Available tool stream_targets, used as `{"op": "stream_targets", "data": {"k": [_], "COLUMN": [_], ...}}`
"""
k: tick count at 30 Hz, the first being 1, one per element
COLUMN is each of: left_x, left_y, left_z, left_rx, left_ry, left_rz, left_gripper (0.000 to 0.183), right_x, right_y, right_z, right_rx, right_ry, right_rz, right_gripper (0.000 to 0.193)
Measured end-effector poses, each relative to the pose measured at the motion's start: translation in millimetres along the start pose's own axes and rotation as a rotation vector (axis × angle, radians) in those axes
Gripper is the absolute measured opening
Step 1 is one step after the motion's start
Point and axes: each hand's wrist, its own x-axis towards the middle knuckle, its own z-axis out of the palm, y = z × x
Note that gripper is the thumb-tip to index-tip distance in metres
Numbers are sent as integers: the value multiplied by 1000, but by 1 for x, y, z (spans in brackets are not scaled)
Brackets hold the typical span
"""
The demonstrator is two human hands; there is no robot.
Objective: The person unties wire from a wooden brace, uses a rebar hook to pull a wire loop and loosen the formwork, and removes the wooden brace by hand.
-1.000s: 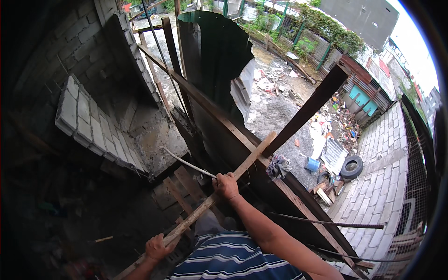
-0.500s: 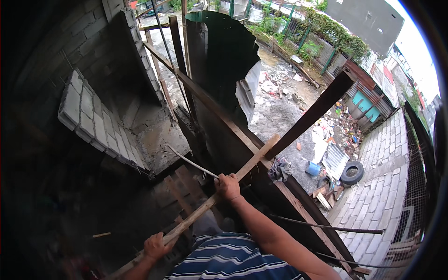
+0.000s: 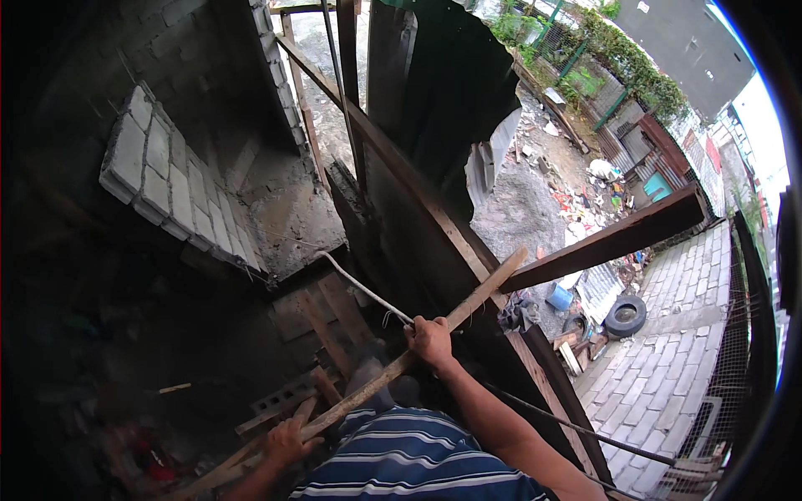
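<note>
A long, rough wooden pole slants across in front of me, its far end lying over a dark wooden beam. My right hand is closed around the pole near the middle. A pale, bent rod or rope runs up to that hand from the left; whether the fingers hold it too is hidden. Lower down, my left hand rests loosely over the pole, thumb stretched out, its fingertips partly lost in shadow.
A leaning block slab stands at left. Dark sheet metal rises ahead. A thick timber juts right. Beyond lie a tyre, a blue bucket and rubble. A steel bar crosses at lower right.
My view has shifted, so the surroundings sit differently. The right hand and the pole appear slightly further right. The left hand's grip looks looser, with the thumb extended.
</note>
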Motion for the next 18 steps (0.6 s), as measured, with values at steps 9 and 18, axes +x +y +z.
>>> {"op": "stream_targets", "data": {"k": [9,18], "left_x": [172,533], "left_y": [-8,4], "left_z": [-10,20], "left_rx": [-557,-565], "left_ry": [234,415], "left_rz": [-184,-46], "left_gripper": [60,61], "right_x": [38,43], "right_y": [-8,1], "right_z": [-14,-9], "right_rx": [82,148], "right_ry": [-155,-87], "right_rz": [329,321], "right_gripper": [27,30]}}
